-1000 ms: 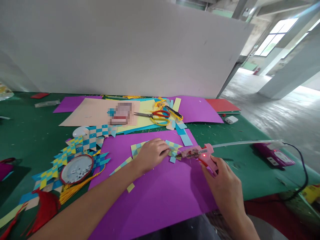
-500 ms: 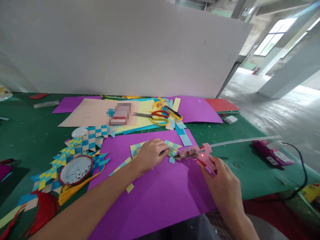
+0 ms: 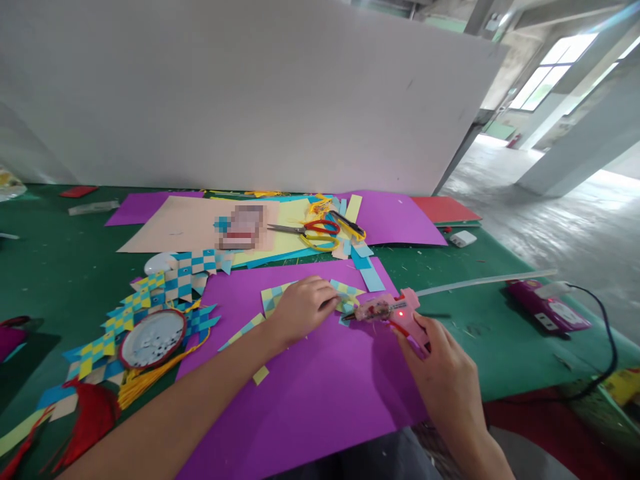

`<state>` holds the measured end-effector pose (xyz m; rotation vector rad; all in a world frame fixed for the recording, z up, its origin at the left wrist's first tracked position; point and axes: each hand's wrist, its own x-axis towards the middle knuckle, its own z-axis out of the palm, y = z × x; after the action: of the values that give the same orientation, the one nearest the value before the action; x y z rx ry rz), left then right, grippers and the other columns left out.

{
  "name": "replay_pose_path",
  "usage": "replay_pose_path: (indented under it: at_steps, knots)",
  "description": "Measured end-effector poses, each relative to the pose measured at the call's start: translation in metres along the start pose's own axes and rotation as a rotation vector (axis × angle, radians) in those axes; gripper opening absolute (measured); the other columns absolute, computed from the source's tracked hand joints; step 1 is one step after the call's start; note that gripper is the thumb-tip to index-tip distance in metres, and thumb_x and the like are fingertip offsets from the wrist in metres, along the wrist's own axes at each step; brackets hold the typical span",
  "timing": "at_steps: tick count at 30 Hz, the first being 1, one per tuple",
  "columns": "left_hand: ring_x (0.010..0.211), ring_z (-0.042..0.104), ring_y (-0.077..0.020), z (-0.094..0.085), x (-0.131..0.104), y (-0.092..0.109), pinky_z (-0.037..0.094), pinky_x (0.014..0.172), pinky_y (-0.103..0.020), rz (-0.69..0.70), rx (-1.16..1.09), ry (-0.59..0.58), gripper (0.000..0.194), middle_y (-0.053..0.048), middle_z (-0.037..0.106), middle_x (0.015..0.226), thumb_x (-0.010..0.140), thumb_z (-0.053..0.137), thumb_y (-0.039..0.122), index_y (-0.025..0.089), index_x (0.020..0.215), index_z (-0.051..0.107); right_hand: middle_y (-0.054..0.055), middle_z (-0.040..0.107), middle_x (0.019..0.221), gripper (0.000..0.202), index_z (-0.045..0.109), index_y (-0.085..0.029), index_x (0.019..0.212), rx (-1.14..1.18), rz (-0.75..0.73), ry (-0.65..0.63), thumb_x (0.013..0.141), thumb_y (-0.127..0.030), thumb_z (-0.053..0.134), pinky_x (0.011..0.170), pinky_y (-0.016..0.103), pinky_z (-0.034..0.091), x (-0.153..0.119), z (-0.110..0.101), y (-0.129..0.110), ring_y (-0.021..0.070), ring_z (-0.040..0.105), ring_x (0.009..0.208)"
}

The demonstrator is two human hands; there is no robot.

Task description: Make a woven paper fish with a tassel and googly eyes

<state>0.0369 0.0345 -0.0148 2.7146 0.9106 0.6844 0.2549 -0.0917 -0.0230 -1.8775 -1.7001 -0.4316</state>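
My right hand [image 3: 445, 373] is wrapped round the handle of a pink glue gun [image 3: 383, 308], whose red light is lit. A clear glue stick [image 3: 485, 284] sticks out of its back. The gun's nozzle points left, over a small blue tab at the right end of a woven yellow-and-blue paper piece [image 3: 274, 297]. My left hand [image 3: 306, 308] lies across the middle of that piece with fingers curled down on it, hiding part of the weave. Underneath is a large purple sheet [image 3: 320, 400].
Red-and-yellow-handled scissors [image 3: 320, 233] and a box cutter [image 3: 347, 225] lie on paper sheets behind. At left are checkered woven paper fish [image 3: 183, 277], a round dish [image 3: 153, 339] of dark bits, and a red tassel [image 3: 93, 417]. A purple power strip [image 3: 547, 310] with a cord sits right.
The glue gun has shifted slightly left and down, and its nozzle now covers more of the small blue tab. My left hand has stayed in place.
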Motion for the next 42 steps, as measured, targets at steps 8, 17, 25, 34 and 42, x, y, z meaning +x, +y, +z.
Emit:
replay_pose_path:
  at_steps: [8,17,25,34,42]
  knots:
    - [0.087,0.062,-0.0191,-0.001,0.0,0.001,0.046,0.078,-0.032,-0.01,0.009,0.006,0.023,-0.004,0.072,0.088,0.096,0.048,0.026,0.018,0.087,0.068,0.009,0.07,0.093,0.043,0.058,-0.016,0.106,0.028,0.009,-0.028,0.095,-0.053,0.04,0.064,0.03,0.048,-0.001,-0.001,0.0,0.0226,0.067,0.078]
    - [0.087,0.061,-0.0194,-0.001,0.0,0.0,0.046,0.078,-0.032,-0.009,0.043,-0.026,0.022,-0.004,0.071,0.085,0.096,0.049,0.025,0.017,0.086,0.068,0.009,0.071,0.093,0.045,0.059,-0.017,0.104,-0.004,0.034,-0.017,0.095,-0.055,0.037,0.063,0.03,0.047,0.001,-0.004,0.005,0.0222,0.067,0.078]
    - [0.085,0.06,-0.0196,-0.001,0.0,0.0,0.046,0.077,-0.032,-0.009,0.039,-0.016,0.022,-0.004,0.071,0.085,0.096,0.049,0.025,0.017,0.085,0.067,0.01,0.07,0.092,0.046,0.059,-0.016,0.104,-0.001,0.069,-0.012,0.093,-0.056,0.039,0.062,0.031,0.045,0.003,0.0,0.013,0.0214,0.065,0.072]
    - [0.086,0.061,-0.0196,-0.001,-0.001,-0.001,0.046,0.078,-0.032,-0.025,0.014,-0.02,0.021,-0.004,0.07,0.086,0.095,0.05,0.025,0.017,0.087,0.068,0.01,0.069,0.091,0.047,0.059,-0.017,0.106,-0.025,0.102,-0.037,0.093,-0.057,0.039,0.063,0.031,0.045,0.001,-0.002,0.021,0.0222,0.064,0.072]
    - [0.087,0.061,-0.0193,0.0,-0.002,-0.002,0.046,0.078,-0.032,-0.013,0.014,-0.007,0.022,-0.004,0.071,0.087,0.096,0.049,0.026,0.018,0.086,0.068,0.009,0.069,0.091,0.048,0.059,-0.016,0.105,-0.041,0.081,-0.028,0.092,-0.059,0.04,0.062,0.03,0.045,0.0,-0.003,0.027,0.0203,0.063,0.071]
